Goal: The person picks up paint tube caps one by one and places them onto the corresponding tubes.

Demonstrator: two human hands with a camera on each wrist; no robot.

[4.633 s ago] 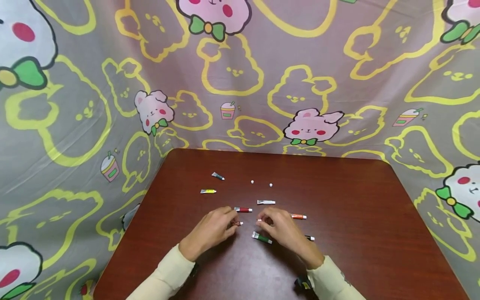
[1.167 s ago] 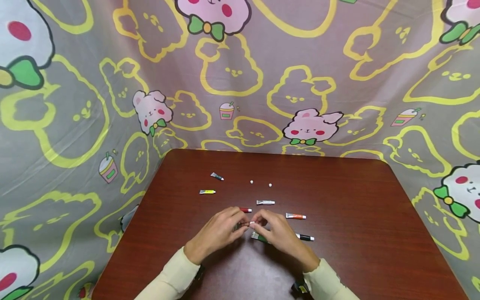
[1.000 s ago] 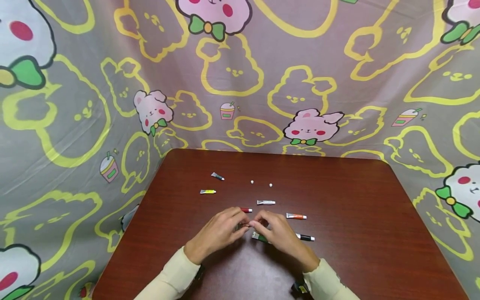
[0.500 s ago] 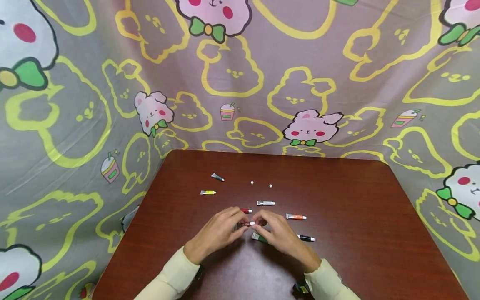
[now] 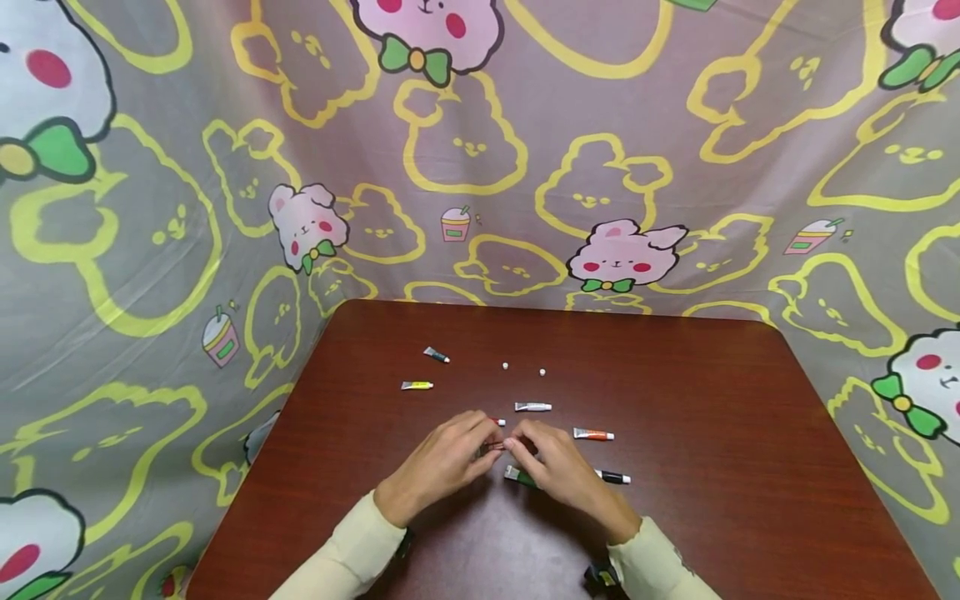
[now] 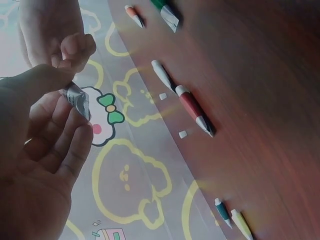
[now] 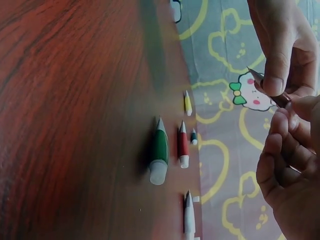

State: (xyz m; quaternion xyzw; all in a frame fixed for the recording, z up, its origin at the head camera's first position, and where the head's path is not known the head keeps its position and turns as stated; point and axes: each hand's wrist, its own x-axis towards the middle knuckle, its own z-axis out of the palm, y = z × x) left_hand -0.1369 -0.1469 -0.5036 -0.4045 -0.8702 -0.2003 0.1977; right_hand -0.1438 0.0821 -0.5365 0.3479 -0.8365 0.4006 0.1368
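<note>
My left hand (image 5: 442,458) holds a small brownish-red paint tube (image 7: 282,99) in its curled fingers, above the table. In the left wrist view the silver crimped end (image 6: 79,102) of that tube sticks out past the fingertips. My right hand (image 5: 558,467) pinches the other end of the tube, where the white cap is; the fingertips hide the cap. Both hands' fingertips meet there. Below them lie a green paint tube (image 5: 519,476), partly covered by the right hand, and a red paint tube (image 7: 183,145), mostly behind the left hand in the head view.
On the brown table (image 5: 712,500) lie a white tube (image 5: 532,407), an orange tube (image 5: 594,434), a black tube (image 5: 615,477), a yellow tube (image 5: 417,386) and a dark teal tube (image 5: 437,355). Two loose white caps (image 5: 506,366) lie farther back. A patterned cloth (image 5: 480,167) hangs behind.
Earliest, the hands were apart, with a small white piece at the right fingertips. They have since come together at the tube's end. White showed there half a second ago; fingers cover it now.
</note>
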